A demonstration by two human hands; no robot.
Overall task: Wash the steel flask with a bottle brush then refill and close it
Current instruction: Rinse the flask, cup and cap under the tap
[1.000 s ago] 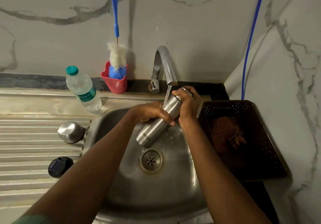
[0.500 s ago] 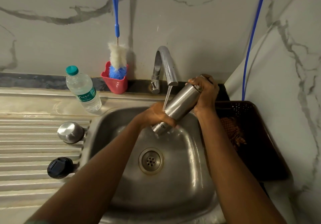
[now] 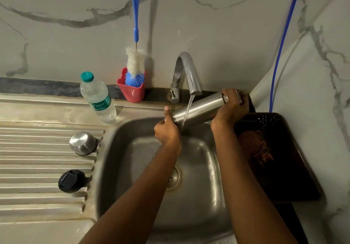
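Note:
The steel flask (image 3: 198, 109) lies almost level over the back of the sink (image 3: 121, 149), under the tap (image 3: 186, 73), and running water falls across its middle. My left hand (image 3: 166, 130) grips its base end. My right hand (image 3: 233, 105) is wrapped around its neck end, which hides the mouth. The bottle brush (image 3: 135, 62), with a blue handle and white bristles, stands in a red cup (image 3: 130, 90) against the wall. On the ribbed drainboard rest a steel cap (image 3: 83, 143) and a black inner lid (image 3: 71, 180).
A plastic water bottle (image 3: 97, 98) with a teal cap stands on the ledge left of the red cup. A dark perforated basket (image 3: 284, 168) holding an orange cloth sits right of the sink. A blue cord (image 3: 282, 41) hangs down the right wall. The drain (image 3: 175, 175) lies mid-basin.
Both hands have swung the flask from a steep downward tilt to nearly level and raised it toward the tap. The right hand moved right, the left hand slid to the base.

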